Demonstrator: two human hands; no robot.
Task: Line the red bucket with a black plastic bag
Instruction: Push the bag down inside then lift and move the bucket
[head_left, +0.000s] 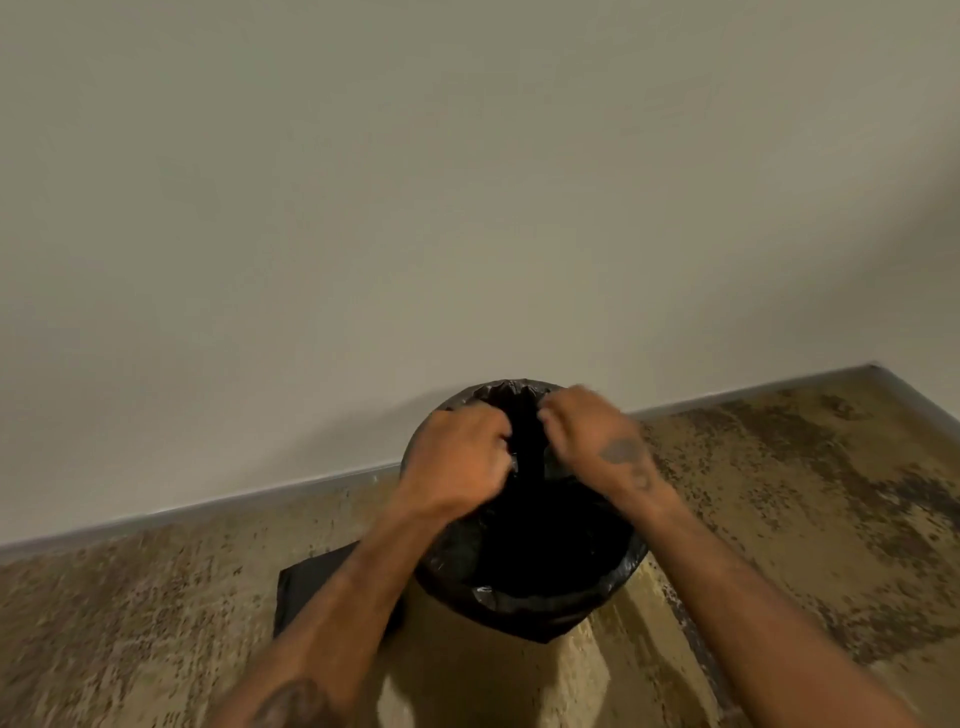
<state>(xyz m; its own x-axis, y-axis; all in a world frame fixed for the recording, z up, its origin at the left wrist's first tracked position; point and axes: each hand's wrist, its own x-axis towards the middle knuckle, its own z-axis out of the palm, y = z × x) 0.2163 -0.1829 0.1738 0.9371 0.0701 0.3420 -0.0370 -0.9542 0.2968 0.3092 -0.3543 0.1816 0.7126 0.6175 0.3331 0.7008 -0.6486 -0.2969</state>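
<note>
A black plastic bag (540, 597) is draped over the round rim of a bucket that stands on the floor against the wall. The bag covers the bucket fully, so none of its red shows. My left hand (457, 462) and my right hand (592, 441) are both over the far half of the opening, close together. Each hand has its fingers closed on a fold of the bag near the middle. The inside of the bag is dark and I cannot see its bottom.
A flat folded black bag (311, 587) lies on the floor to the left of the bucket, partly under my left forearm. The floor (779, 519) is speckled brown and tan. A pale wall (467, 208) with a grey skirting strip runs behind the bucket.
</note>
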